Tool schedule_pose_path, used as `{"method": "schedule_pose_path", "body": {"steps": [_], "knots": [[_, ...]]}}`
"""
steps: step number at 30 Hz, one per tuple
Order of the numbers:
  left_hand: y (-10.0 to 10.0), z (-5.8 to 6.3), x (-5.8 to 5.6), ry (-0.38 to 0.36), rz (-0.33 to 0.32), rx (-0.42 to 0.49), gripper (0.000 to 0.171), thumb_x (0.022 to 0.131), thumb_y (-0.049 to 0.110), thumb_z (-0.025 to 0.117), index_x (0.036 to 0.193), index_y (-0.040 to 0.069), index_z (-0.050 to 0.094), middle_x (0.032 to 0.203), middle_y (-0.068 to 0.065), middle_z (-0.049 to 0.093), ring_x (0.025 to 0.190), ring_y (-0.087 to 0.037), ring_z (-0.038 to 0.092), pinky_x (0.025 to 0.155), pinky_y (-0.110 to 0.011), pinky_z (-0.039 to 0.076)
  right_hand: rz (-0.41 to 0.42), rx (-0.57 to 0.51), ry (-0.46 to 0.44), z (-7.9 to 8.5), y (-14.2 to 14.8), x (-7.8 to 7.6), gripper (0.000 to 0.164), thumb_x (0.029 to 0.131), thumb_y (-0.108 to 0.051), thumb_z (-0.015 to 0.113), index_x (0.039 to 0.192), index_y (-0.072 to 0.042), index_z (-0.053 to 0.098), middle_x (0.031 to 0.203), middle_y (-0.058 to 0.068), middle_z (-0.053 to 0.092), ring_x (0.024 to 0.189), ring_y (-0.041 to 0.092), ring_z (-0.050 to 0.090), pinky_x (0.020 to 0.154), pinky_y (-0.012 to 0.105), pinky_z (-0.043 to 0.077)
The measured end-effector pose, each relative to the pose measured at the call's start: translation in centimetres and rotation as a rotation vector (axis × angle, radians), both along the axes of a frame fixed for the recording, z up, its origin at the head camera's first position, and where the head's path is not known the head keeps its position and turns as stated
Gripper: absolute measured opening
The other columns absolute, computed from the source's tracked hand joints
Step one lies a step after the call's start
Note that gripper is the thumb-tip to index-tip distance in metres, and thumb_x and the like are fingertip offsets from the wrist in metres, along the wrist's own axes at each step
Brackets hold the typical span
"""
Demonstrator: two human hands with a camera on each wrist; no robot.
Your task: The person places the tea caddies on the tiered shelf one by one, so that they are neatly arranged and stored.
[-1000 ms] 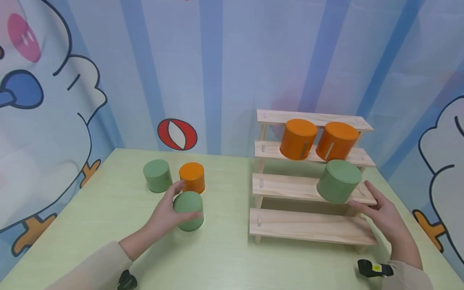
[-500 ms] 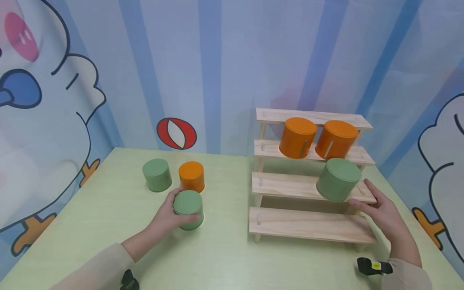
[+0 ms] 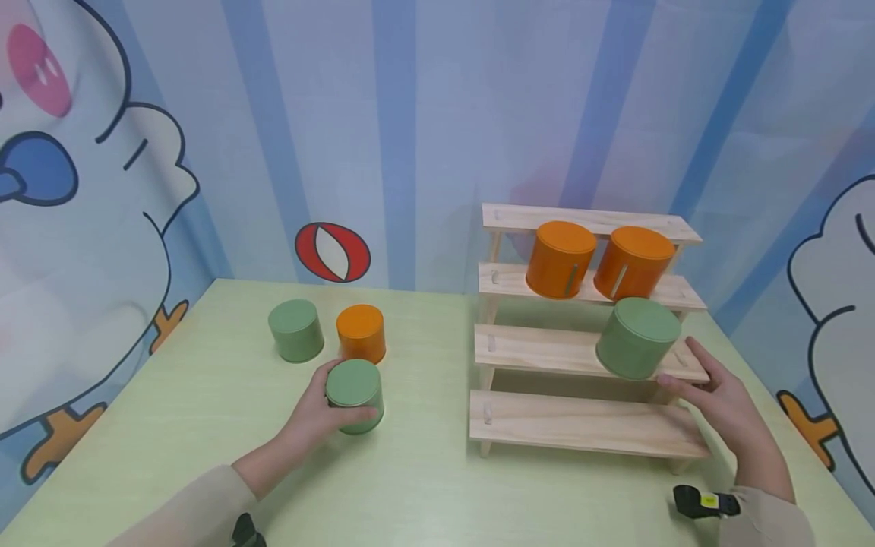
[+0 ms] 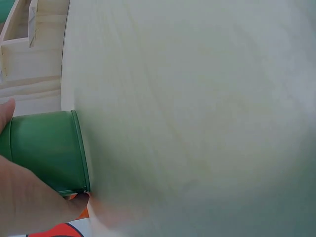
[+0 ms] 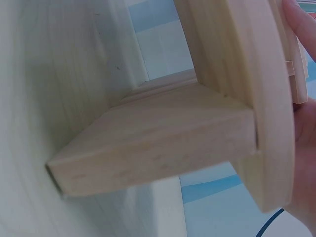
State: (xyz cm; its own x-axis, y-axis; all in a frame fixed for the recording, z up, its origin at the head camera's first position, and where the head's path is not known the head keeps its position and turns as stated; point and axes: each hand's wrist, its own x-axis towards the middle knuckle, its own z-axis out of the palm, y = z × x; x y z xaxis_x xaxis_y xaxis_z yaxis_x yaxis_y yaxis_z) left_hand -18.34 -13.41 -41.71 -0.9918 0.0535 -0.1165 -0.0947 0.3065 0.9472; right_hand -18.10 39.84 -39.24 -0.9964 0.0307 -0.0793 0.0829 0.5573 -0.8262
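My left hand (image 3: 309, 420) grips a green lidded tin (image 3: 352, 382) from its left side, thumb across the front, low over the table. In the left wrist view the thumb and a fingertip hold the green tin (image 4: 47, 148) around its side. My right hand (image 3: 730, 410) holds the right end of a four-tier wooden step shelf (image 3: 547, 422), thumb on the front edge of the second tier from the bottom. Close to that hand, a green tin (image 3: 639, 338) stands on this tier. The right wrist view has the shelf's underside and leg (image 5: 153, 143), with the hand partly hidden behind.
An orange tin (image 3: 362, 334) and a green tin (image 3: 296, 331) stand on the table (image 3: 417, 486) behind the left hand. Two orange tins, one on the left (image 3: 560, 262) and one on the right (image 3: 634, 264), stand one tier higher. A striped cartoon backdrop (image 3: 444, 137) closes off the back.
My left hand has closed its fingers and thumb in around the green tin, which stays in nearly the same place. The right hand keeps its place on the shelf.
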Motion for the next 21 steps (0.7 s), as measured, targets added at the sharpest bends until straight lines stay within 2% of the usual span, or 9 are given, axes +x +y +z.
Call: {"method": "schedule_pose_path", "body": {"steps": [13,21], "knots": [[0.04,-0.39,0.18,-0.008,0.013,0.050,0.088,0.075,0.014,0.083,0.142,0.006,0.027,0.142,-0.015,0.040,0.131,-0.034,0.037,0.110,-0.056,0.027,-0.005,0.020,0.002,-0.06,0.04,-0.07,0.093,0.096,-0.043,0.057,0.152,-0.021,-0.013,0.157,0.022,-0.013,0.138,0.058,0.004,0.099,0.075,0.022],[0.05,-0.31,0.28,-0.017,0.023,0.047,0.087,0.075,0.015,0.083,0.141,0.007,0.029,0.142,-0.014,0.041,0.130,-0.034,0.037,0.109,-0.056,0.027,-0.001,0.025,0.010,0.04,-0.03,-0.01,0.093,0.096,-0.043,0.057,0.152,-0.020,-0.013,0.157,0.022,-0.011,0.138,0.057,0.003,0.099,0.075,0.022]]}}
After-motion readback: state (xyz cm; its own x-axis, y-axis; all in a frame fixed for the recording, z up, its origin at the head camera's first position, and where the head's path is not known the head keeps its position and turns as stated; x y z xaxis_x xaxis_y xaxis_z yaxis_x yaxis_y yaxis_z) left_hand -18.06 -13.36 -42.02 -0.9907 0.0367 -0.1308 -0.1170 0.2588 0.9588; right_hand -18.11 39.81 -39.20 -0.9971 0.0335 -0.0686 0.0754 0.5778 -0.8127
